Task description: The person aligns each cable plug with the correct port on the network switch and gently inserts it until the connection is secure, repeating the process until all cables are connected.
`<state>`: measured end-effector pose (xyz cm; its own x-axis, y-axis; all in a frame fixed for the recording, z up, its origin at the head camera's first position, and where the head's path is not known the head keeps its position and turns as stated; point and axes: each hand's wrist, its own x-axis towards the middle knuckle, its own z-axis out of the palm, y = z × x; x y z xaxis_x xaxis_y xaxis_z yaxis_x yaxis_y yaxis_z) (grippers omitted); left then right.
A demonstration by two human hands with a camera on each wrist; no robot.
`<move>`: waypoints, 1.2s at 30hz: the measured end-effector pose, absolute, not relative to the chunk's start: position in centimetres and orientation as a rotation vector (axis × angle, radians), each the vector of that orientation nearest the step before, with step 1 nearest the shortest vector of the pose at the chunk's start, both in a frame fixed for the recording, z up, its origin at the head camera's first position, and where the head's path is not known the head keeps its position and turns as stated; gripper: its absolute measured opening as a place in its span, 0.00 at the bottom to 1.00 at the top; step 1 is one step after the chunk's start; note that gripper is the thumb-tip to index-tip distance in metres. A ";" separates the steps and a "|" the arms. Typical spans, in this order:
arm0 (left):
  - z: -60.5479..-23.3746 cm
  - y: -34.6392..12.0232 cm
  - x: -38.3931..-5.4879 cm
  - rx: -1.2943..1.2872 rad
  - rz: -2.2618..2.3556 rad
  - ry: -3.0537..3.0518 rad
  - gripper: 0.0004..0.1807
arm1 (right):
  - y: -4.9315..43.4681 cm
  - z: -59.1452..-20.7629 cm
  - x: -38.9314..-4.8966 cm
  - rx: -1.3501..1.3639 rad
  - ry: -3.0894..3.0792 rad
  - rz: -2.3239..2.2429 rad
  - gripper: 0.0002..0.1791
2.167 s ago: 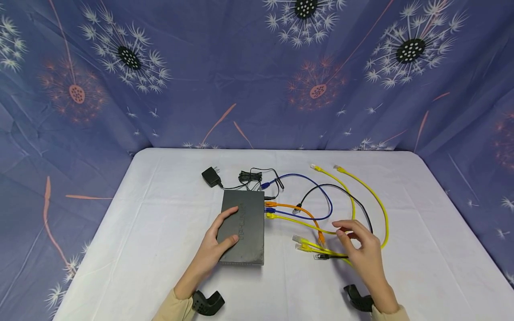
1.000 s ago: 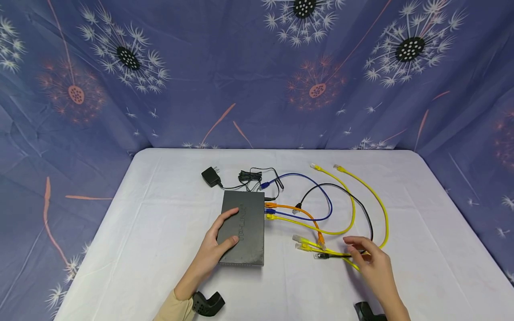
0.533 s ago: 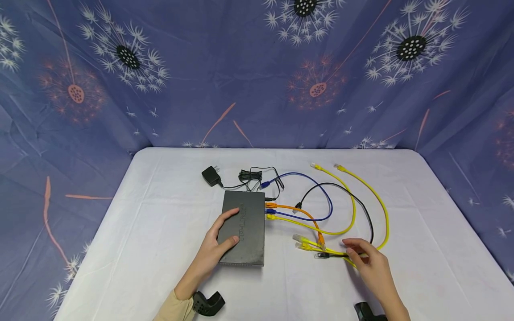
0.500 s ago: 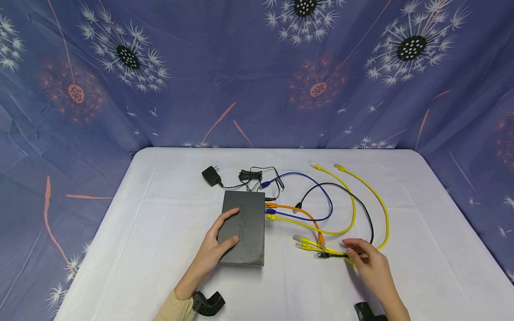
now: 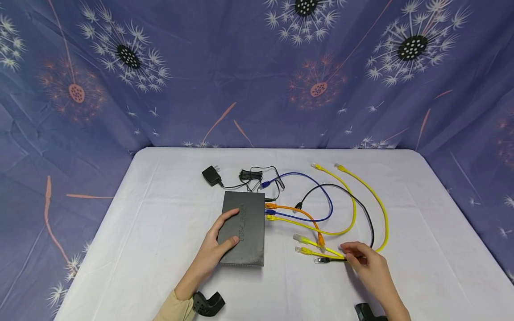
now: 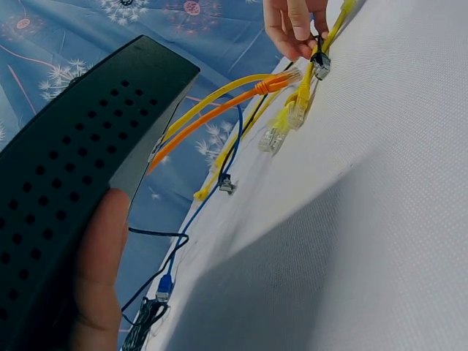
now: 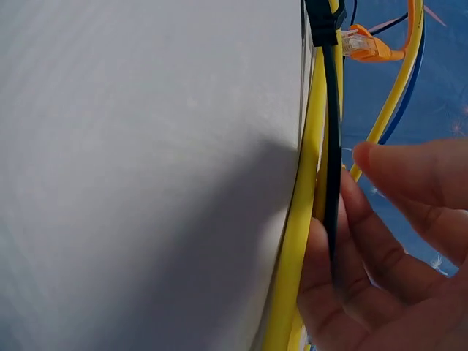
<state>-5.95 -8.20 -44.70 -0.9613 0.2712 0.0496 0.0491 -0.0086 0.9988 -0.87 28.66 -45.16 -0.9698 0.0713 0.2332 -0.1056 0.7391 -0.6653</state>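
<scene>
My left hand [image 5: 210,245] grips the left side of a dark grey network switch [image 5: 250,232], thumb and index finger on top and the other fingers hidden. Orange [image 5: 297,207], blue [image 5: 295,216] and yellow [image 5: 309,225] network cables run from its right side. At right, my right hand [image 5: 369,265] holds the black network cable [image 7: 331,139] among its fingers, a little behind its clear plug [image 5: 321,260]; the thumb stands apart from it in the right wrist view. Two yellow plugs [image 5: 304,251] lie beside that black plug, and the orange cable's loose plug [image 5: 321,243] is just beyond.
A black power adapter [image 5: 211,176] with a bundled cord [image 5: 250,175] lies behind the switch. The blue cable's loose plug [image 5: 265,184] is near that bundle. Two more yellow plugs [image 5: 340,167] point to the back. White cloth [image 5: 132,249] covers the table, before a patterned blue curtain [image 5: 257,89].
My right hand has come down and nearer, from above the cables to among them. The black plug has shifted slightly nearer, away from the yellow ones. My left hand keeps its hold on the switch.
</scene>
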 end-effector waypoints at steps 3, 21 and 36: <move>-44.7 -8.2 -5.9 0.342 2.103 2.085 0.33 | 28.7 -45.1 -0.7 0.045 -2.694 1.047 0.18; -44.8 -8.2 -5.8 0.329 2.103 2.082 0.33 | 28.9 -44.9 -0.4 0.198 -2.649 1.009 0.21; -44.8 -8.1 -5.7 0.320 2.103 2.083 0.33 | 28.8 -44.3 -0.3 0.077 -2.745 0.977 0.17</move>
<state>-5.73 -8.14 -44.78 -0.9636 0.2648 0.0363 0.0337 -0.0144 0.9993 -0.34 28.78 -44.26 -0.9730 0.0266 0.2294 -0.1244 0.7767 -0.6174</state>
